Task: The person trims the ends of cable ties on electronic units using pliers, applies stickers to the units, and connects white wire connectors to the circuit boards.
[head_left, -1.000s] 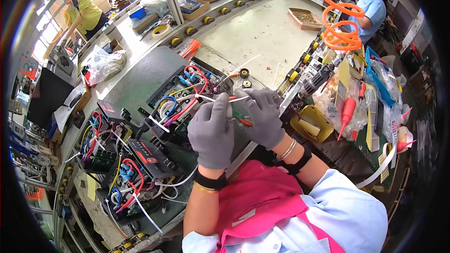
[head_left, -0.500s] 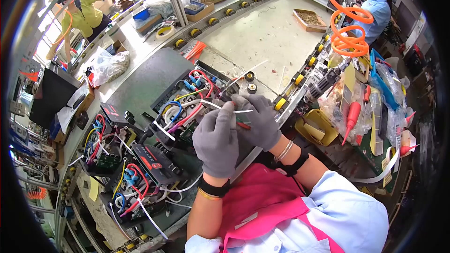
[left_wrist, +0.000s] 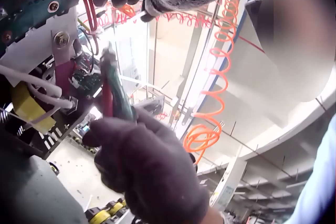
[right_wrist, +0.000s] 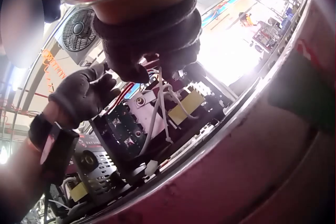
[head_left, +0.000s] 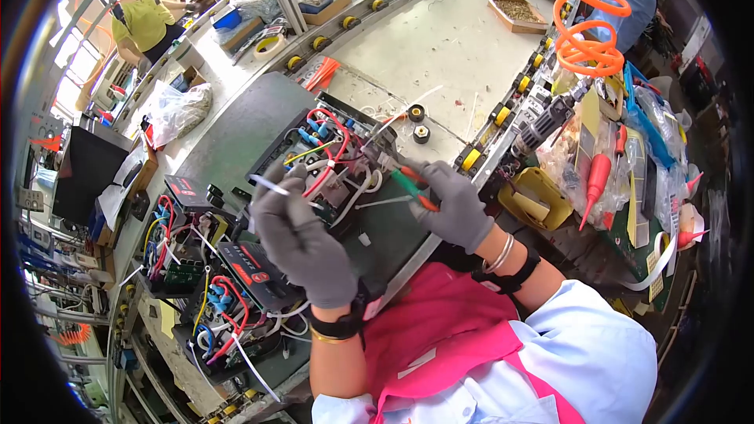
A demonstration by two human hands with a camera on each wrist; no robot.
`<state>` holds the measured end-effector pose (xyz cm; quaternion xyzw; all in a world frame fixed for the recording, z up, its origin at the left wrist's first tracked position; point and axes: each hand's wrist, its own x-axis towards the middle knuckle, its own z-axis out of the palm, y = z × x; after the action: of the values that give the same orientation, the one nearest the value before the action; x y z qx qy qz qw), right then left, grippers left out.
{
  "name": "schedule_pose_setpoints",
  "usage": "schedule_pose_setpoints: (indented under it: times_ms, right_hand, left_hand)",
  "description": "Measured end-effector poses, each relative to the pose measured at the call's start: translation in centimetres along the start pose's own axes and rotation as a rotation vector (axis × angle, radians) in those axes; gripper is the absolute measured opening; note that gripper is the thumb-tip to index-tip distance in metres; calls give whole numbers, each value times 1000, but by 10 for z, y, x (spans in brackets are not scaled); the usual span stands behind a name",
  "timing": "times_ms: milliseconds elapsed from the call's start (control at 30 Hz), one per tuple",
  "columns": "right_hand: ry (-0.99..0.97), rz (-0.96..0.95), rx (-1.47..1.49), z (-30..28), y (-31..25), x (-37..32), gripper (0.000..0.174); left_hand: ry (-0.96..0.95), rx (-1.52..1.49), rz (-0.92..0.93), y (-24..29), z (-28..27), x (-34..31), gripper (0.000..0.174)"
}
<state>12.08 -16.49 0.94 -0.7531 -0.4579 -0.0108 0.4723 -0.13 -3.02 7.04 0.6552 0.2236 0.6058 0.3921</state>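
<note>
We've got the R hand (head_left: 457, 208) gripping red-&-green pliers (head_left: 411, 186), tips by the open wired unit (head_left: 336, 141) on the counter (head_left: 389, 229). Our L hand (head_left: 302, 242) pinches a blurred white strip (head_left: 269, 184), w/ other units (head_left: 253, 268) just below it in head view.

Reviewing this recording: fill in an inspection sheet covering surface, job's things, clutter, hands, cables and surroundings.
Surface: dark green flat worktop, partly covered by equipment.
Job's things: open black electronic unit with exposed parts; green-and-orange-handled metal pliers; thin white plastic strip.
Clutter: small white scrap on the worktop; red plastic bottle and open yellow bin at right.
Hands: grey-gloved left hand holds the strip; grey-gloved right hand holds the pliers.
Cables: red insulated wire loops over the unit.
Surroundings: orange coiled hose; person in yellow top.
</note>
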Motion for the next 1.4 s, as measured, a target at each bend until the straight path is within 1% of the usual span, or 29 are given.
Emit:
schedule_pose_setpoints:
  times_ms: [33, 67, 100, 133, 200, 233, 333, 367, 467, 500, 600, 633, 733, 767, 867, 967, 1067, 1167, 1267, 1300, 1367, 1400]
  right_hand:
    - [25, -12, -71, -4, 3, -1, 58]
    - [50, -21, -142, -7, 5, -3, 59]
    - [2, 87, -127, -7, 5, -3, 62]
    - [7, 64, -170, -8, 5, -2, 63]
    - [18, 20, -251, -7, 5, -1, 64]
    - [0, 73, -215, -7, 3, -1, 66]
    - [23, 57, -205, -8, 3, 0, 68]
    - [27, 46, -210, -8, 4, 0, 68]
    - [47, 10, -211, -9, 9, 0, 67]
    - [58, -1, -205, -10, 11, -1, 67]
    - [56, -7, -188, -13, 12, 3, 67]
    - [52, -7, -181, -12, 11, 5, 67]
    - [39, 10, -176, -6, 8, 10, 68]
    - [33, -3, -163, -5, 9, 11, 70]
    - [-19, 20, -18, -3, 16, 12, 69]
    - [-90, 17, 282, -2, 30, 12, 66]
    - [-111, 41, 326, -6, 28, 12, 64]
    - [-128, -1, 183, -11, 24, 13, 61]
    - [17, -185, -86, -8, 20, 10, 63]
    - [57, -254, -108, -3, 28, 9, 63]
    - [57, -236, -150, 4, 33, 7, 58]
    - [55, -241, -172, 3, 31, 7, 56]
  left_hand:
    - [-48, -42, -43, 3, -2, 5, 15]
    - [-64, -205, -203, 11, 1, 7, 16]
    - [-95, -109, -177, 12, 2, 9, 15]
    - [-125, -14, -145, 11, 4, 13, 14]
    - [-225, 273, 201, 10, 19, 22, 16]
    - [-299, 287, 107, 9, 23, 25, 22]
    - [-413, 205, 91, 1, 37, 32, 27]
    - [-446, 277, 46, 7, 37, 32, 30]
    - [-592, 258, 94, -3, 49, 45, 34]
    - [-641, 238, 70, -2, 51, 47, 38]
    - [-786, 191, 66, 0, 59, 52, 38]
    - [-814, 159, 117, -3, 62, 52, 34]
    - [-765, 126, -177, -18, 64, 57, 29]
    - [-747, 90, -227, -17, 62, 58, 24]
    - [-699, 43, -334, -15, 61, 58, 17]
    - [-699, 33, -256, -29, 61, 58, 12]
    - [-703, 89, -265, -28, 61, 58, 10]
    - [-686, 71, -229, -26, 62, 56, 10]
    - [-729, 153, -250, -16, 58, 60, 9]
    - [-709, 126, -178, -20, 60, 58, 8]
    - [-722, 122, -183, -23, 59, 59, 8]
    - [-702, 148, -149, -28, 59, 58, 7]
